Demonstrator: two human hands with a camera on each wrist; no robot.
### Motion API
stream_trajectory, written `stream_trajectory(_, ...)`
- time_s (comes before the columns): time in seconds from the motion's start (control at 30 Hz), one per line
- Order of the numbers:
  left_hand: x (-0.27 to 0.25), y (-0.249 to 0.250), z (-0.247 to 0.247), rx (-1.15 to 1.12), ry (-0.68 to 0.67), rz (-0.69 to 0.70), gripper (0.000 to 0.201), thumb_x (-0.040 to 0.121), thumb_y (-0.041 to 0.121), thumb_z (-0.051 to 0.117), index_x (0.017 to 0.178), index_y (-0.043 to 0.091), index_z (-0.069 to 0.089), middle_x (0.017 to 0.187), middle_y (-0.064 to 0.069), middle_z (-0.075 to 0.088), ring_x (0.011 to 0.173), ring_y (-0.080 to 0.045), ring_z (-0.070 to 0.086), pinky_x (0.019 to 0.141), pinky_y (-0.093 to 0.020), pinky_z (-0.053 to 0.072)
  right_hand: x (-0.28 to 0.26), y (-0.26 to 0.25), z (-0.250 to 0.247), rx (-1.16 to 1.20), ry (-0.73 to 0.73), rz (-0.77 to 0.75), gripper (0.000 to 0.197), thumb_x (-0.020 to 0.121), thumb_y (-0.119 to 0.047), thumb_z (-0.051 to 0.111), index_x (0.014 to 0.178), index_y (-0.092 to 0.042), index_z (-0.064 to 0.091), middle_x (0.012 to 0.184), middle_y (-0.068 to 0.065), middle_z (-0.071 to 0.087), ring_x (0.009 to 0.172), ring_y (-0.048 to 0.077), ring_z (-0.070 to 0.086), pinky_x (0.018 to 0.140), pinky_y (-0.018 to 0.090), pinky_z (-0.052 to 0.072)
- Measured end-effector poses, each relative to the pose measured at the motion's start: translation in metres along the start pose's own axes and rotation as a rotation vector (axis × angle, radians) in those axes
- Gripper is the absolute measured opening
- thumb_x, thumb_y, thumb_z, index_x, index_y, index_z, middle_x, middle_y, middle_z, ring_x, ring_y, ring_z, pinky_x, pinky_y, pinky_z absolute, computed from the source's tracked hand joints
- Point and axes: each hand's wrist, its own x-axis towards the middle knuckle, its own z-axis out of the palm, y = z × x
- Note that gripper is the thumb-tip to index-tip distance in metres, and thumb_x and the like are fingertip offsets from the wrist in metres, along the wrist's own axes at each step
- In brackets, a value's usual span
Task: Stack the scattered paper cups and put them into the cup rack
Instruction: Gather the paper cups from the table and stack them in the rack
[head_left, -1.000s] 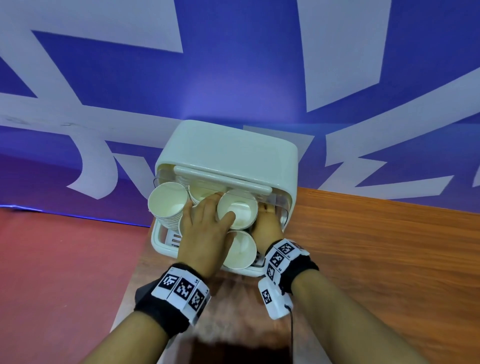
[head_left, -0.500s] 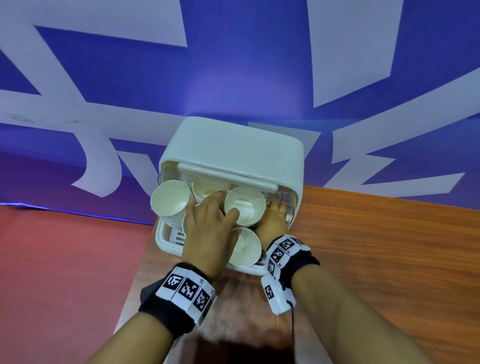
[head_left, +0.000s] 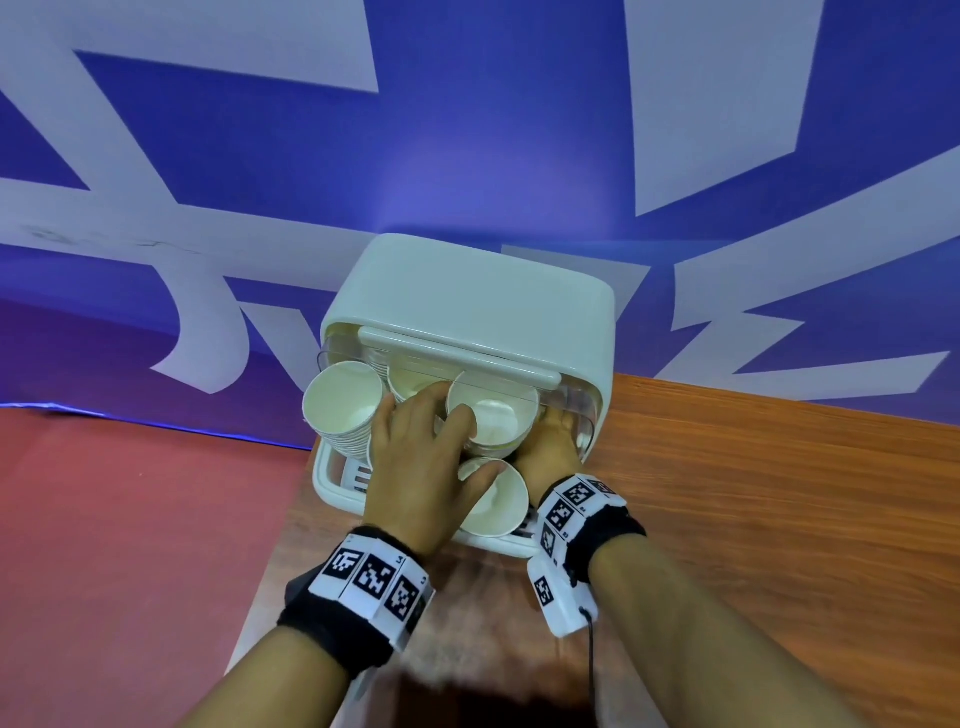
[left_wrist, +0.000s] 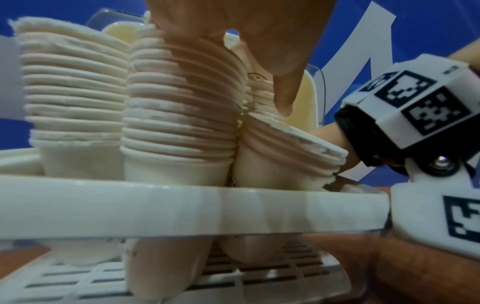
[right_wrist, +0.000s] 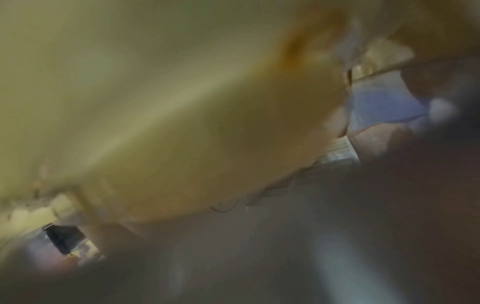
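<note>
We judged the task nearly done: several stacks of white paper cups (head_left: 343, 410) already stood in the cream plastic cup rack (head_left: 467, 306) at the wooden table's (head_left: 753, 493) far left corner, and no loose cups showed on it. Our left hand (head_left: 415, 467) lay over the front stacks, fingers spread and lightly curled against their rims. Our right hand (head_left: 550, 447) reached beside the rightmost stack (head_left: 493, 415); its grip we could not tell.
</note>
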Motion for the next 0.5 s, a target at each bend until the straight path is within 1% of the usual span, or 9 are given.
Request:
stream_trajectory(0.07, 0.004, 0.004, 0.003, 0.066, -0.032, -0.019, 0.047, 0.064, 0.048, 0.076, 0.087, 0.021, 0.045, 0.109, -0.009, 0.057, 0.096, -0.030, 0.054, 0.092, -0.052, 0.039, -0.003, -0.002, 0.000, -0.060, 0.002, -0.100, 0.043, 0.087, -0.037, 0.051, 0.128, -0.025, 0.045, 0.134, 0.013, 0.047, 0.123, 0.027, 0.044, 0.104, 0.036, 0.037)
stream_trajectory(0.1, 0.006, 0.007, 0.003, 0.114, -0.048, -0.019, 0.045, 0.065, 0.050, 0.074, 0.089, 0.021, 0.049, 0.110, -0.010, 0.057, 0.095, -0.031, 0.054, 0.090, -0.050, 0.039, -0.004, -0.003, -0.003, -0.079, 0.017, -0.160, 0.040, 0.089, -0.032, 0.050, 0.127, -0.021, 0.048, 0.129, 0.013, 0.052, 0.122, 0.029, 0.046, 0.104, 0.039, 0.038)
stream_trajectory(0.17, 0.007, 0.010, 0.004, 0.200, -0.083, -0.010, 0.041, 0.069, 0.056, 0.062, 0.088, 0.021, 0.056, 0.115, -0.011, 0.056, 0.097, -0.032, 0.052, 0.089, -0.048, 0.040, -0.007, -0.005, -0.008, -0.192, 0.038, -0.279, 0.035, 0.093, -0.028, 0.046, 0.124, -0.013, 0.053, 0.124, 0.013, 0.056, 0.123, 0.032, 0.044, 0.107, 0.040, 0.033)
stream_trajectory(0.23, 0.009, 0.010, 0.005, 0.247, -0.108, -0.023, 0.043, 0.069, 0.062, 0.054, 0.080, 0.021, 0.061, 0.117, -0.013, 0.056, 0.101, -0.033, 0.049, 0.090, -0.051, 0.039, -0.006, -0.004, -0.009, -0.301, 0.042, -0.354, 0.044, 0.092, -0.036, 0.041, 0.130, -0.016, 0.048, 0.134, 0.009, 0.051, 0.129, 0.032, 0.037, 0.112, 0.040, 0.025)
stream_trajectory(0.3, 0.011, 0.009, 0.004, 0.293, -0.124, -0.052, 0.048, 0.069, 0.067, 0.050, 0.069, 0.021, 0.065, 0.115, -0.014, 0.056, 0.104, -0.033, 0.043, 0.094, -0.052, 0.034, -0.006, -0.003, -0.008, -0.327, 0.035, -0.365, 0.059, 0.086, -0.049, 0.034, 0.137, -0.020, 0.041, 0.143, 0.007, 0.042, 0.135, 0.031, 0.029, 0.115, 0.043, 0.018)
stream_trajectory(0.33, 0.013, 0.010, 0.004, 0.322, -0.129, -0.056, 0.049, 0.069, 0.068, 0.050, 0.066, 0.022, 0.067, 0.115, -0.014, 0.056, 0.104, -0.032, 0.041, 0.095, -0.052, 0.032, -0.005, -0.001, -0.007, -0.305, 0.042, -0.348, 0.061, 0.085, -0.050, 0.036, 0.138, -0.021, 0.040, 0.144, 0.006, 0.040, 0.136, 0.030, 0.028, 0.115, 0.042, 0.018)
stream_trajectory(0.37, 0.014, 0.010, 0.004, 0.345, -0.133, -0.057, 0.049, 0.068, 0.067, 0.051, 0.065, 0.022, 0.070, 0.114, -0.013, 0.056, 0.102, -0.031, 0.039, 0.094, -0.051, 0.030, -0.007, -0.002, -0.007, -0.230, 0.041, -0.312, 0.056, 0.086, -0.045, 0.043, 0.137, -0.021, 0.042, 0.143, 0.007, 0.041, 0.135, 0.029, 0.029, 0.115, 0.041, 0.020)
stream_trajectory(0.43, 0.013, 0.012, 0.002, 0.348, -0.125, -0.062, 0.043, 0.067, 0.063, 0.055, 0.066, 0.023, 0.072, 0.108, -0.012, 0.056, 0.095, -0.030, 0.037, 0.090, -0.048, 0.030, -0.012, -0.007, -0.007, 0.024, 0.022, -0.217, 0.043, 0.087, -0.031, 0.053, 0.129, -0.021, 0.050, 0.134, 0.007, 0.049, 0.128, 0.025, 0.040, 0.111, 0.041, 0.031)
stream_trajectory(0.5, 0.009, 0.013, 0.001, 0.330, -0.103, -0.078, 0.035, 0.068, 0.057, 0.063, 0.068, 0.023, 0.071, 0.103, -0.012, 0.053, 0.092, -0.029, 0.036, 0.086, -0.044, 0.030, -0.024, -0.015, -0.013, 0.281, 0.029, -0.172, 0.035, 0.085, -0.033, 0.053, 0.119, -0.025, 0.056, 0.122, 0.004, 0.058, 0.117, 0.020, 0.053, 0.103, 0.044, 0.042)
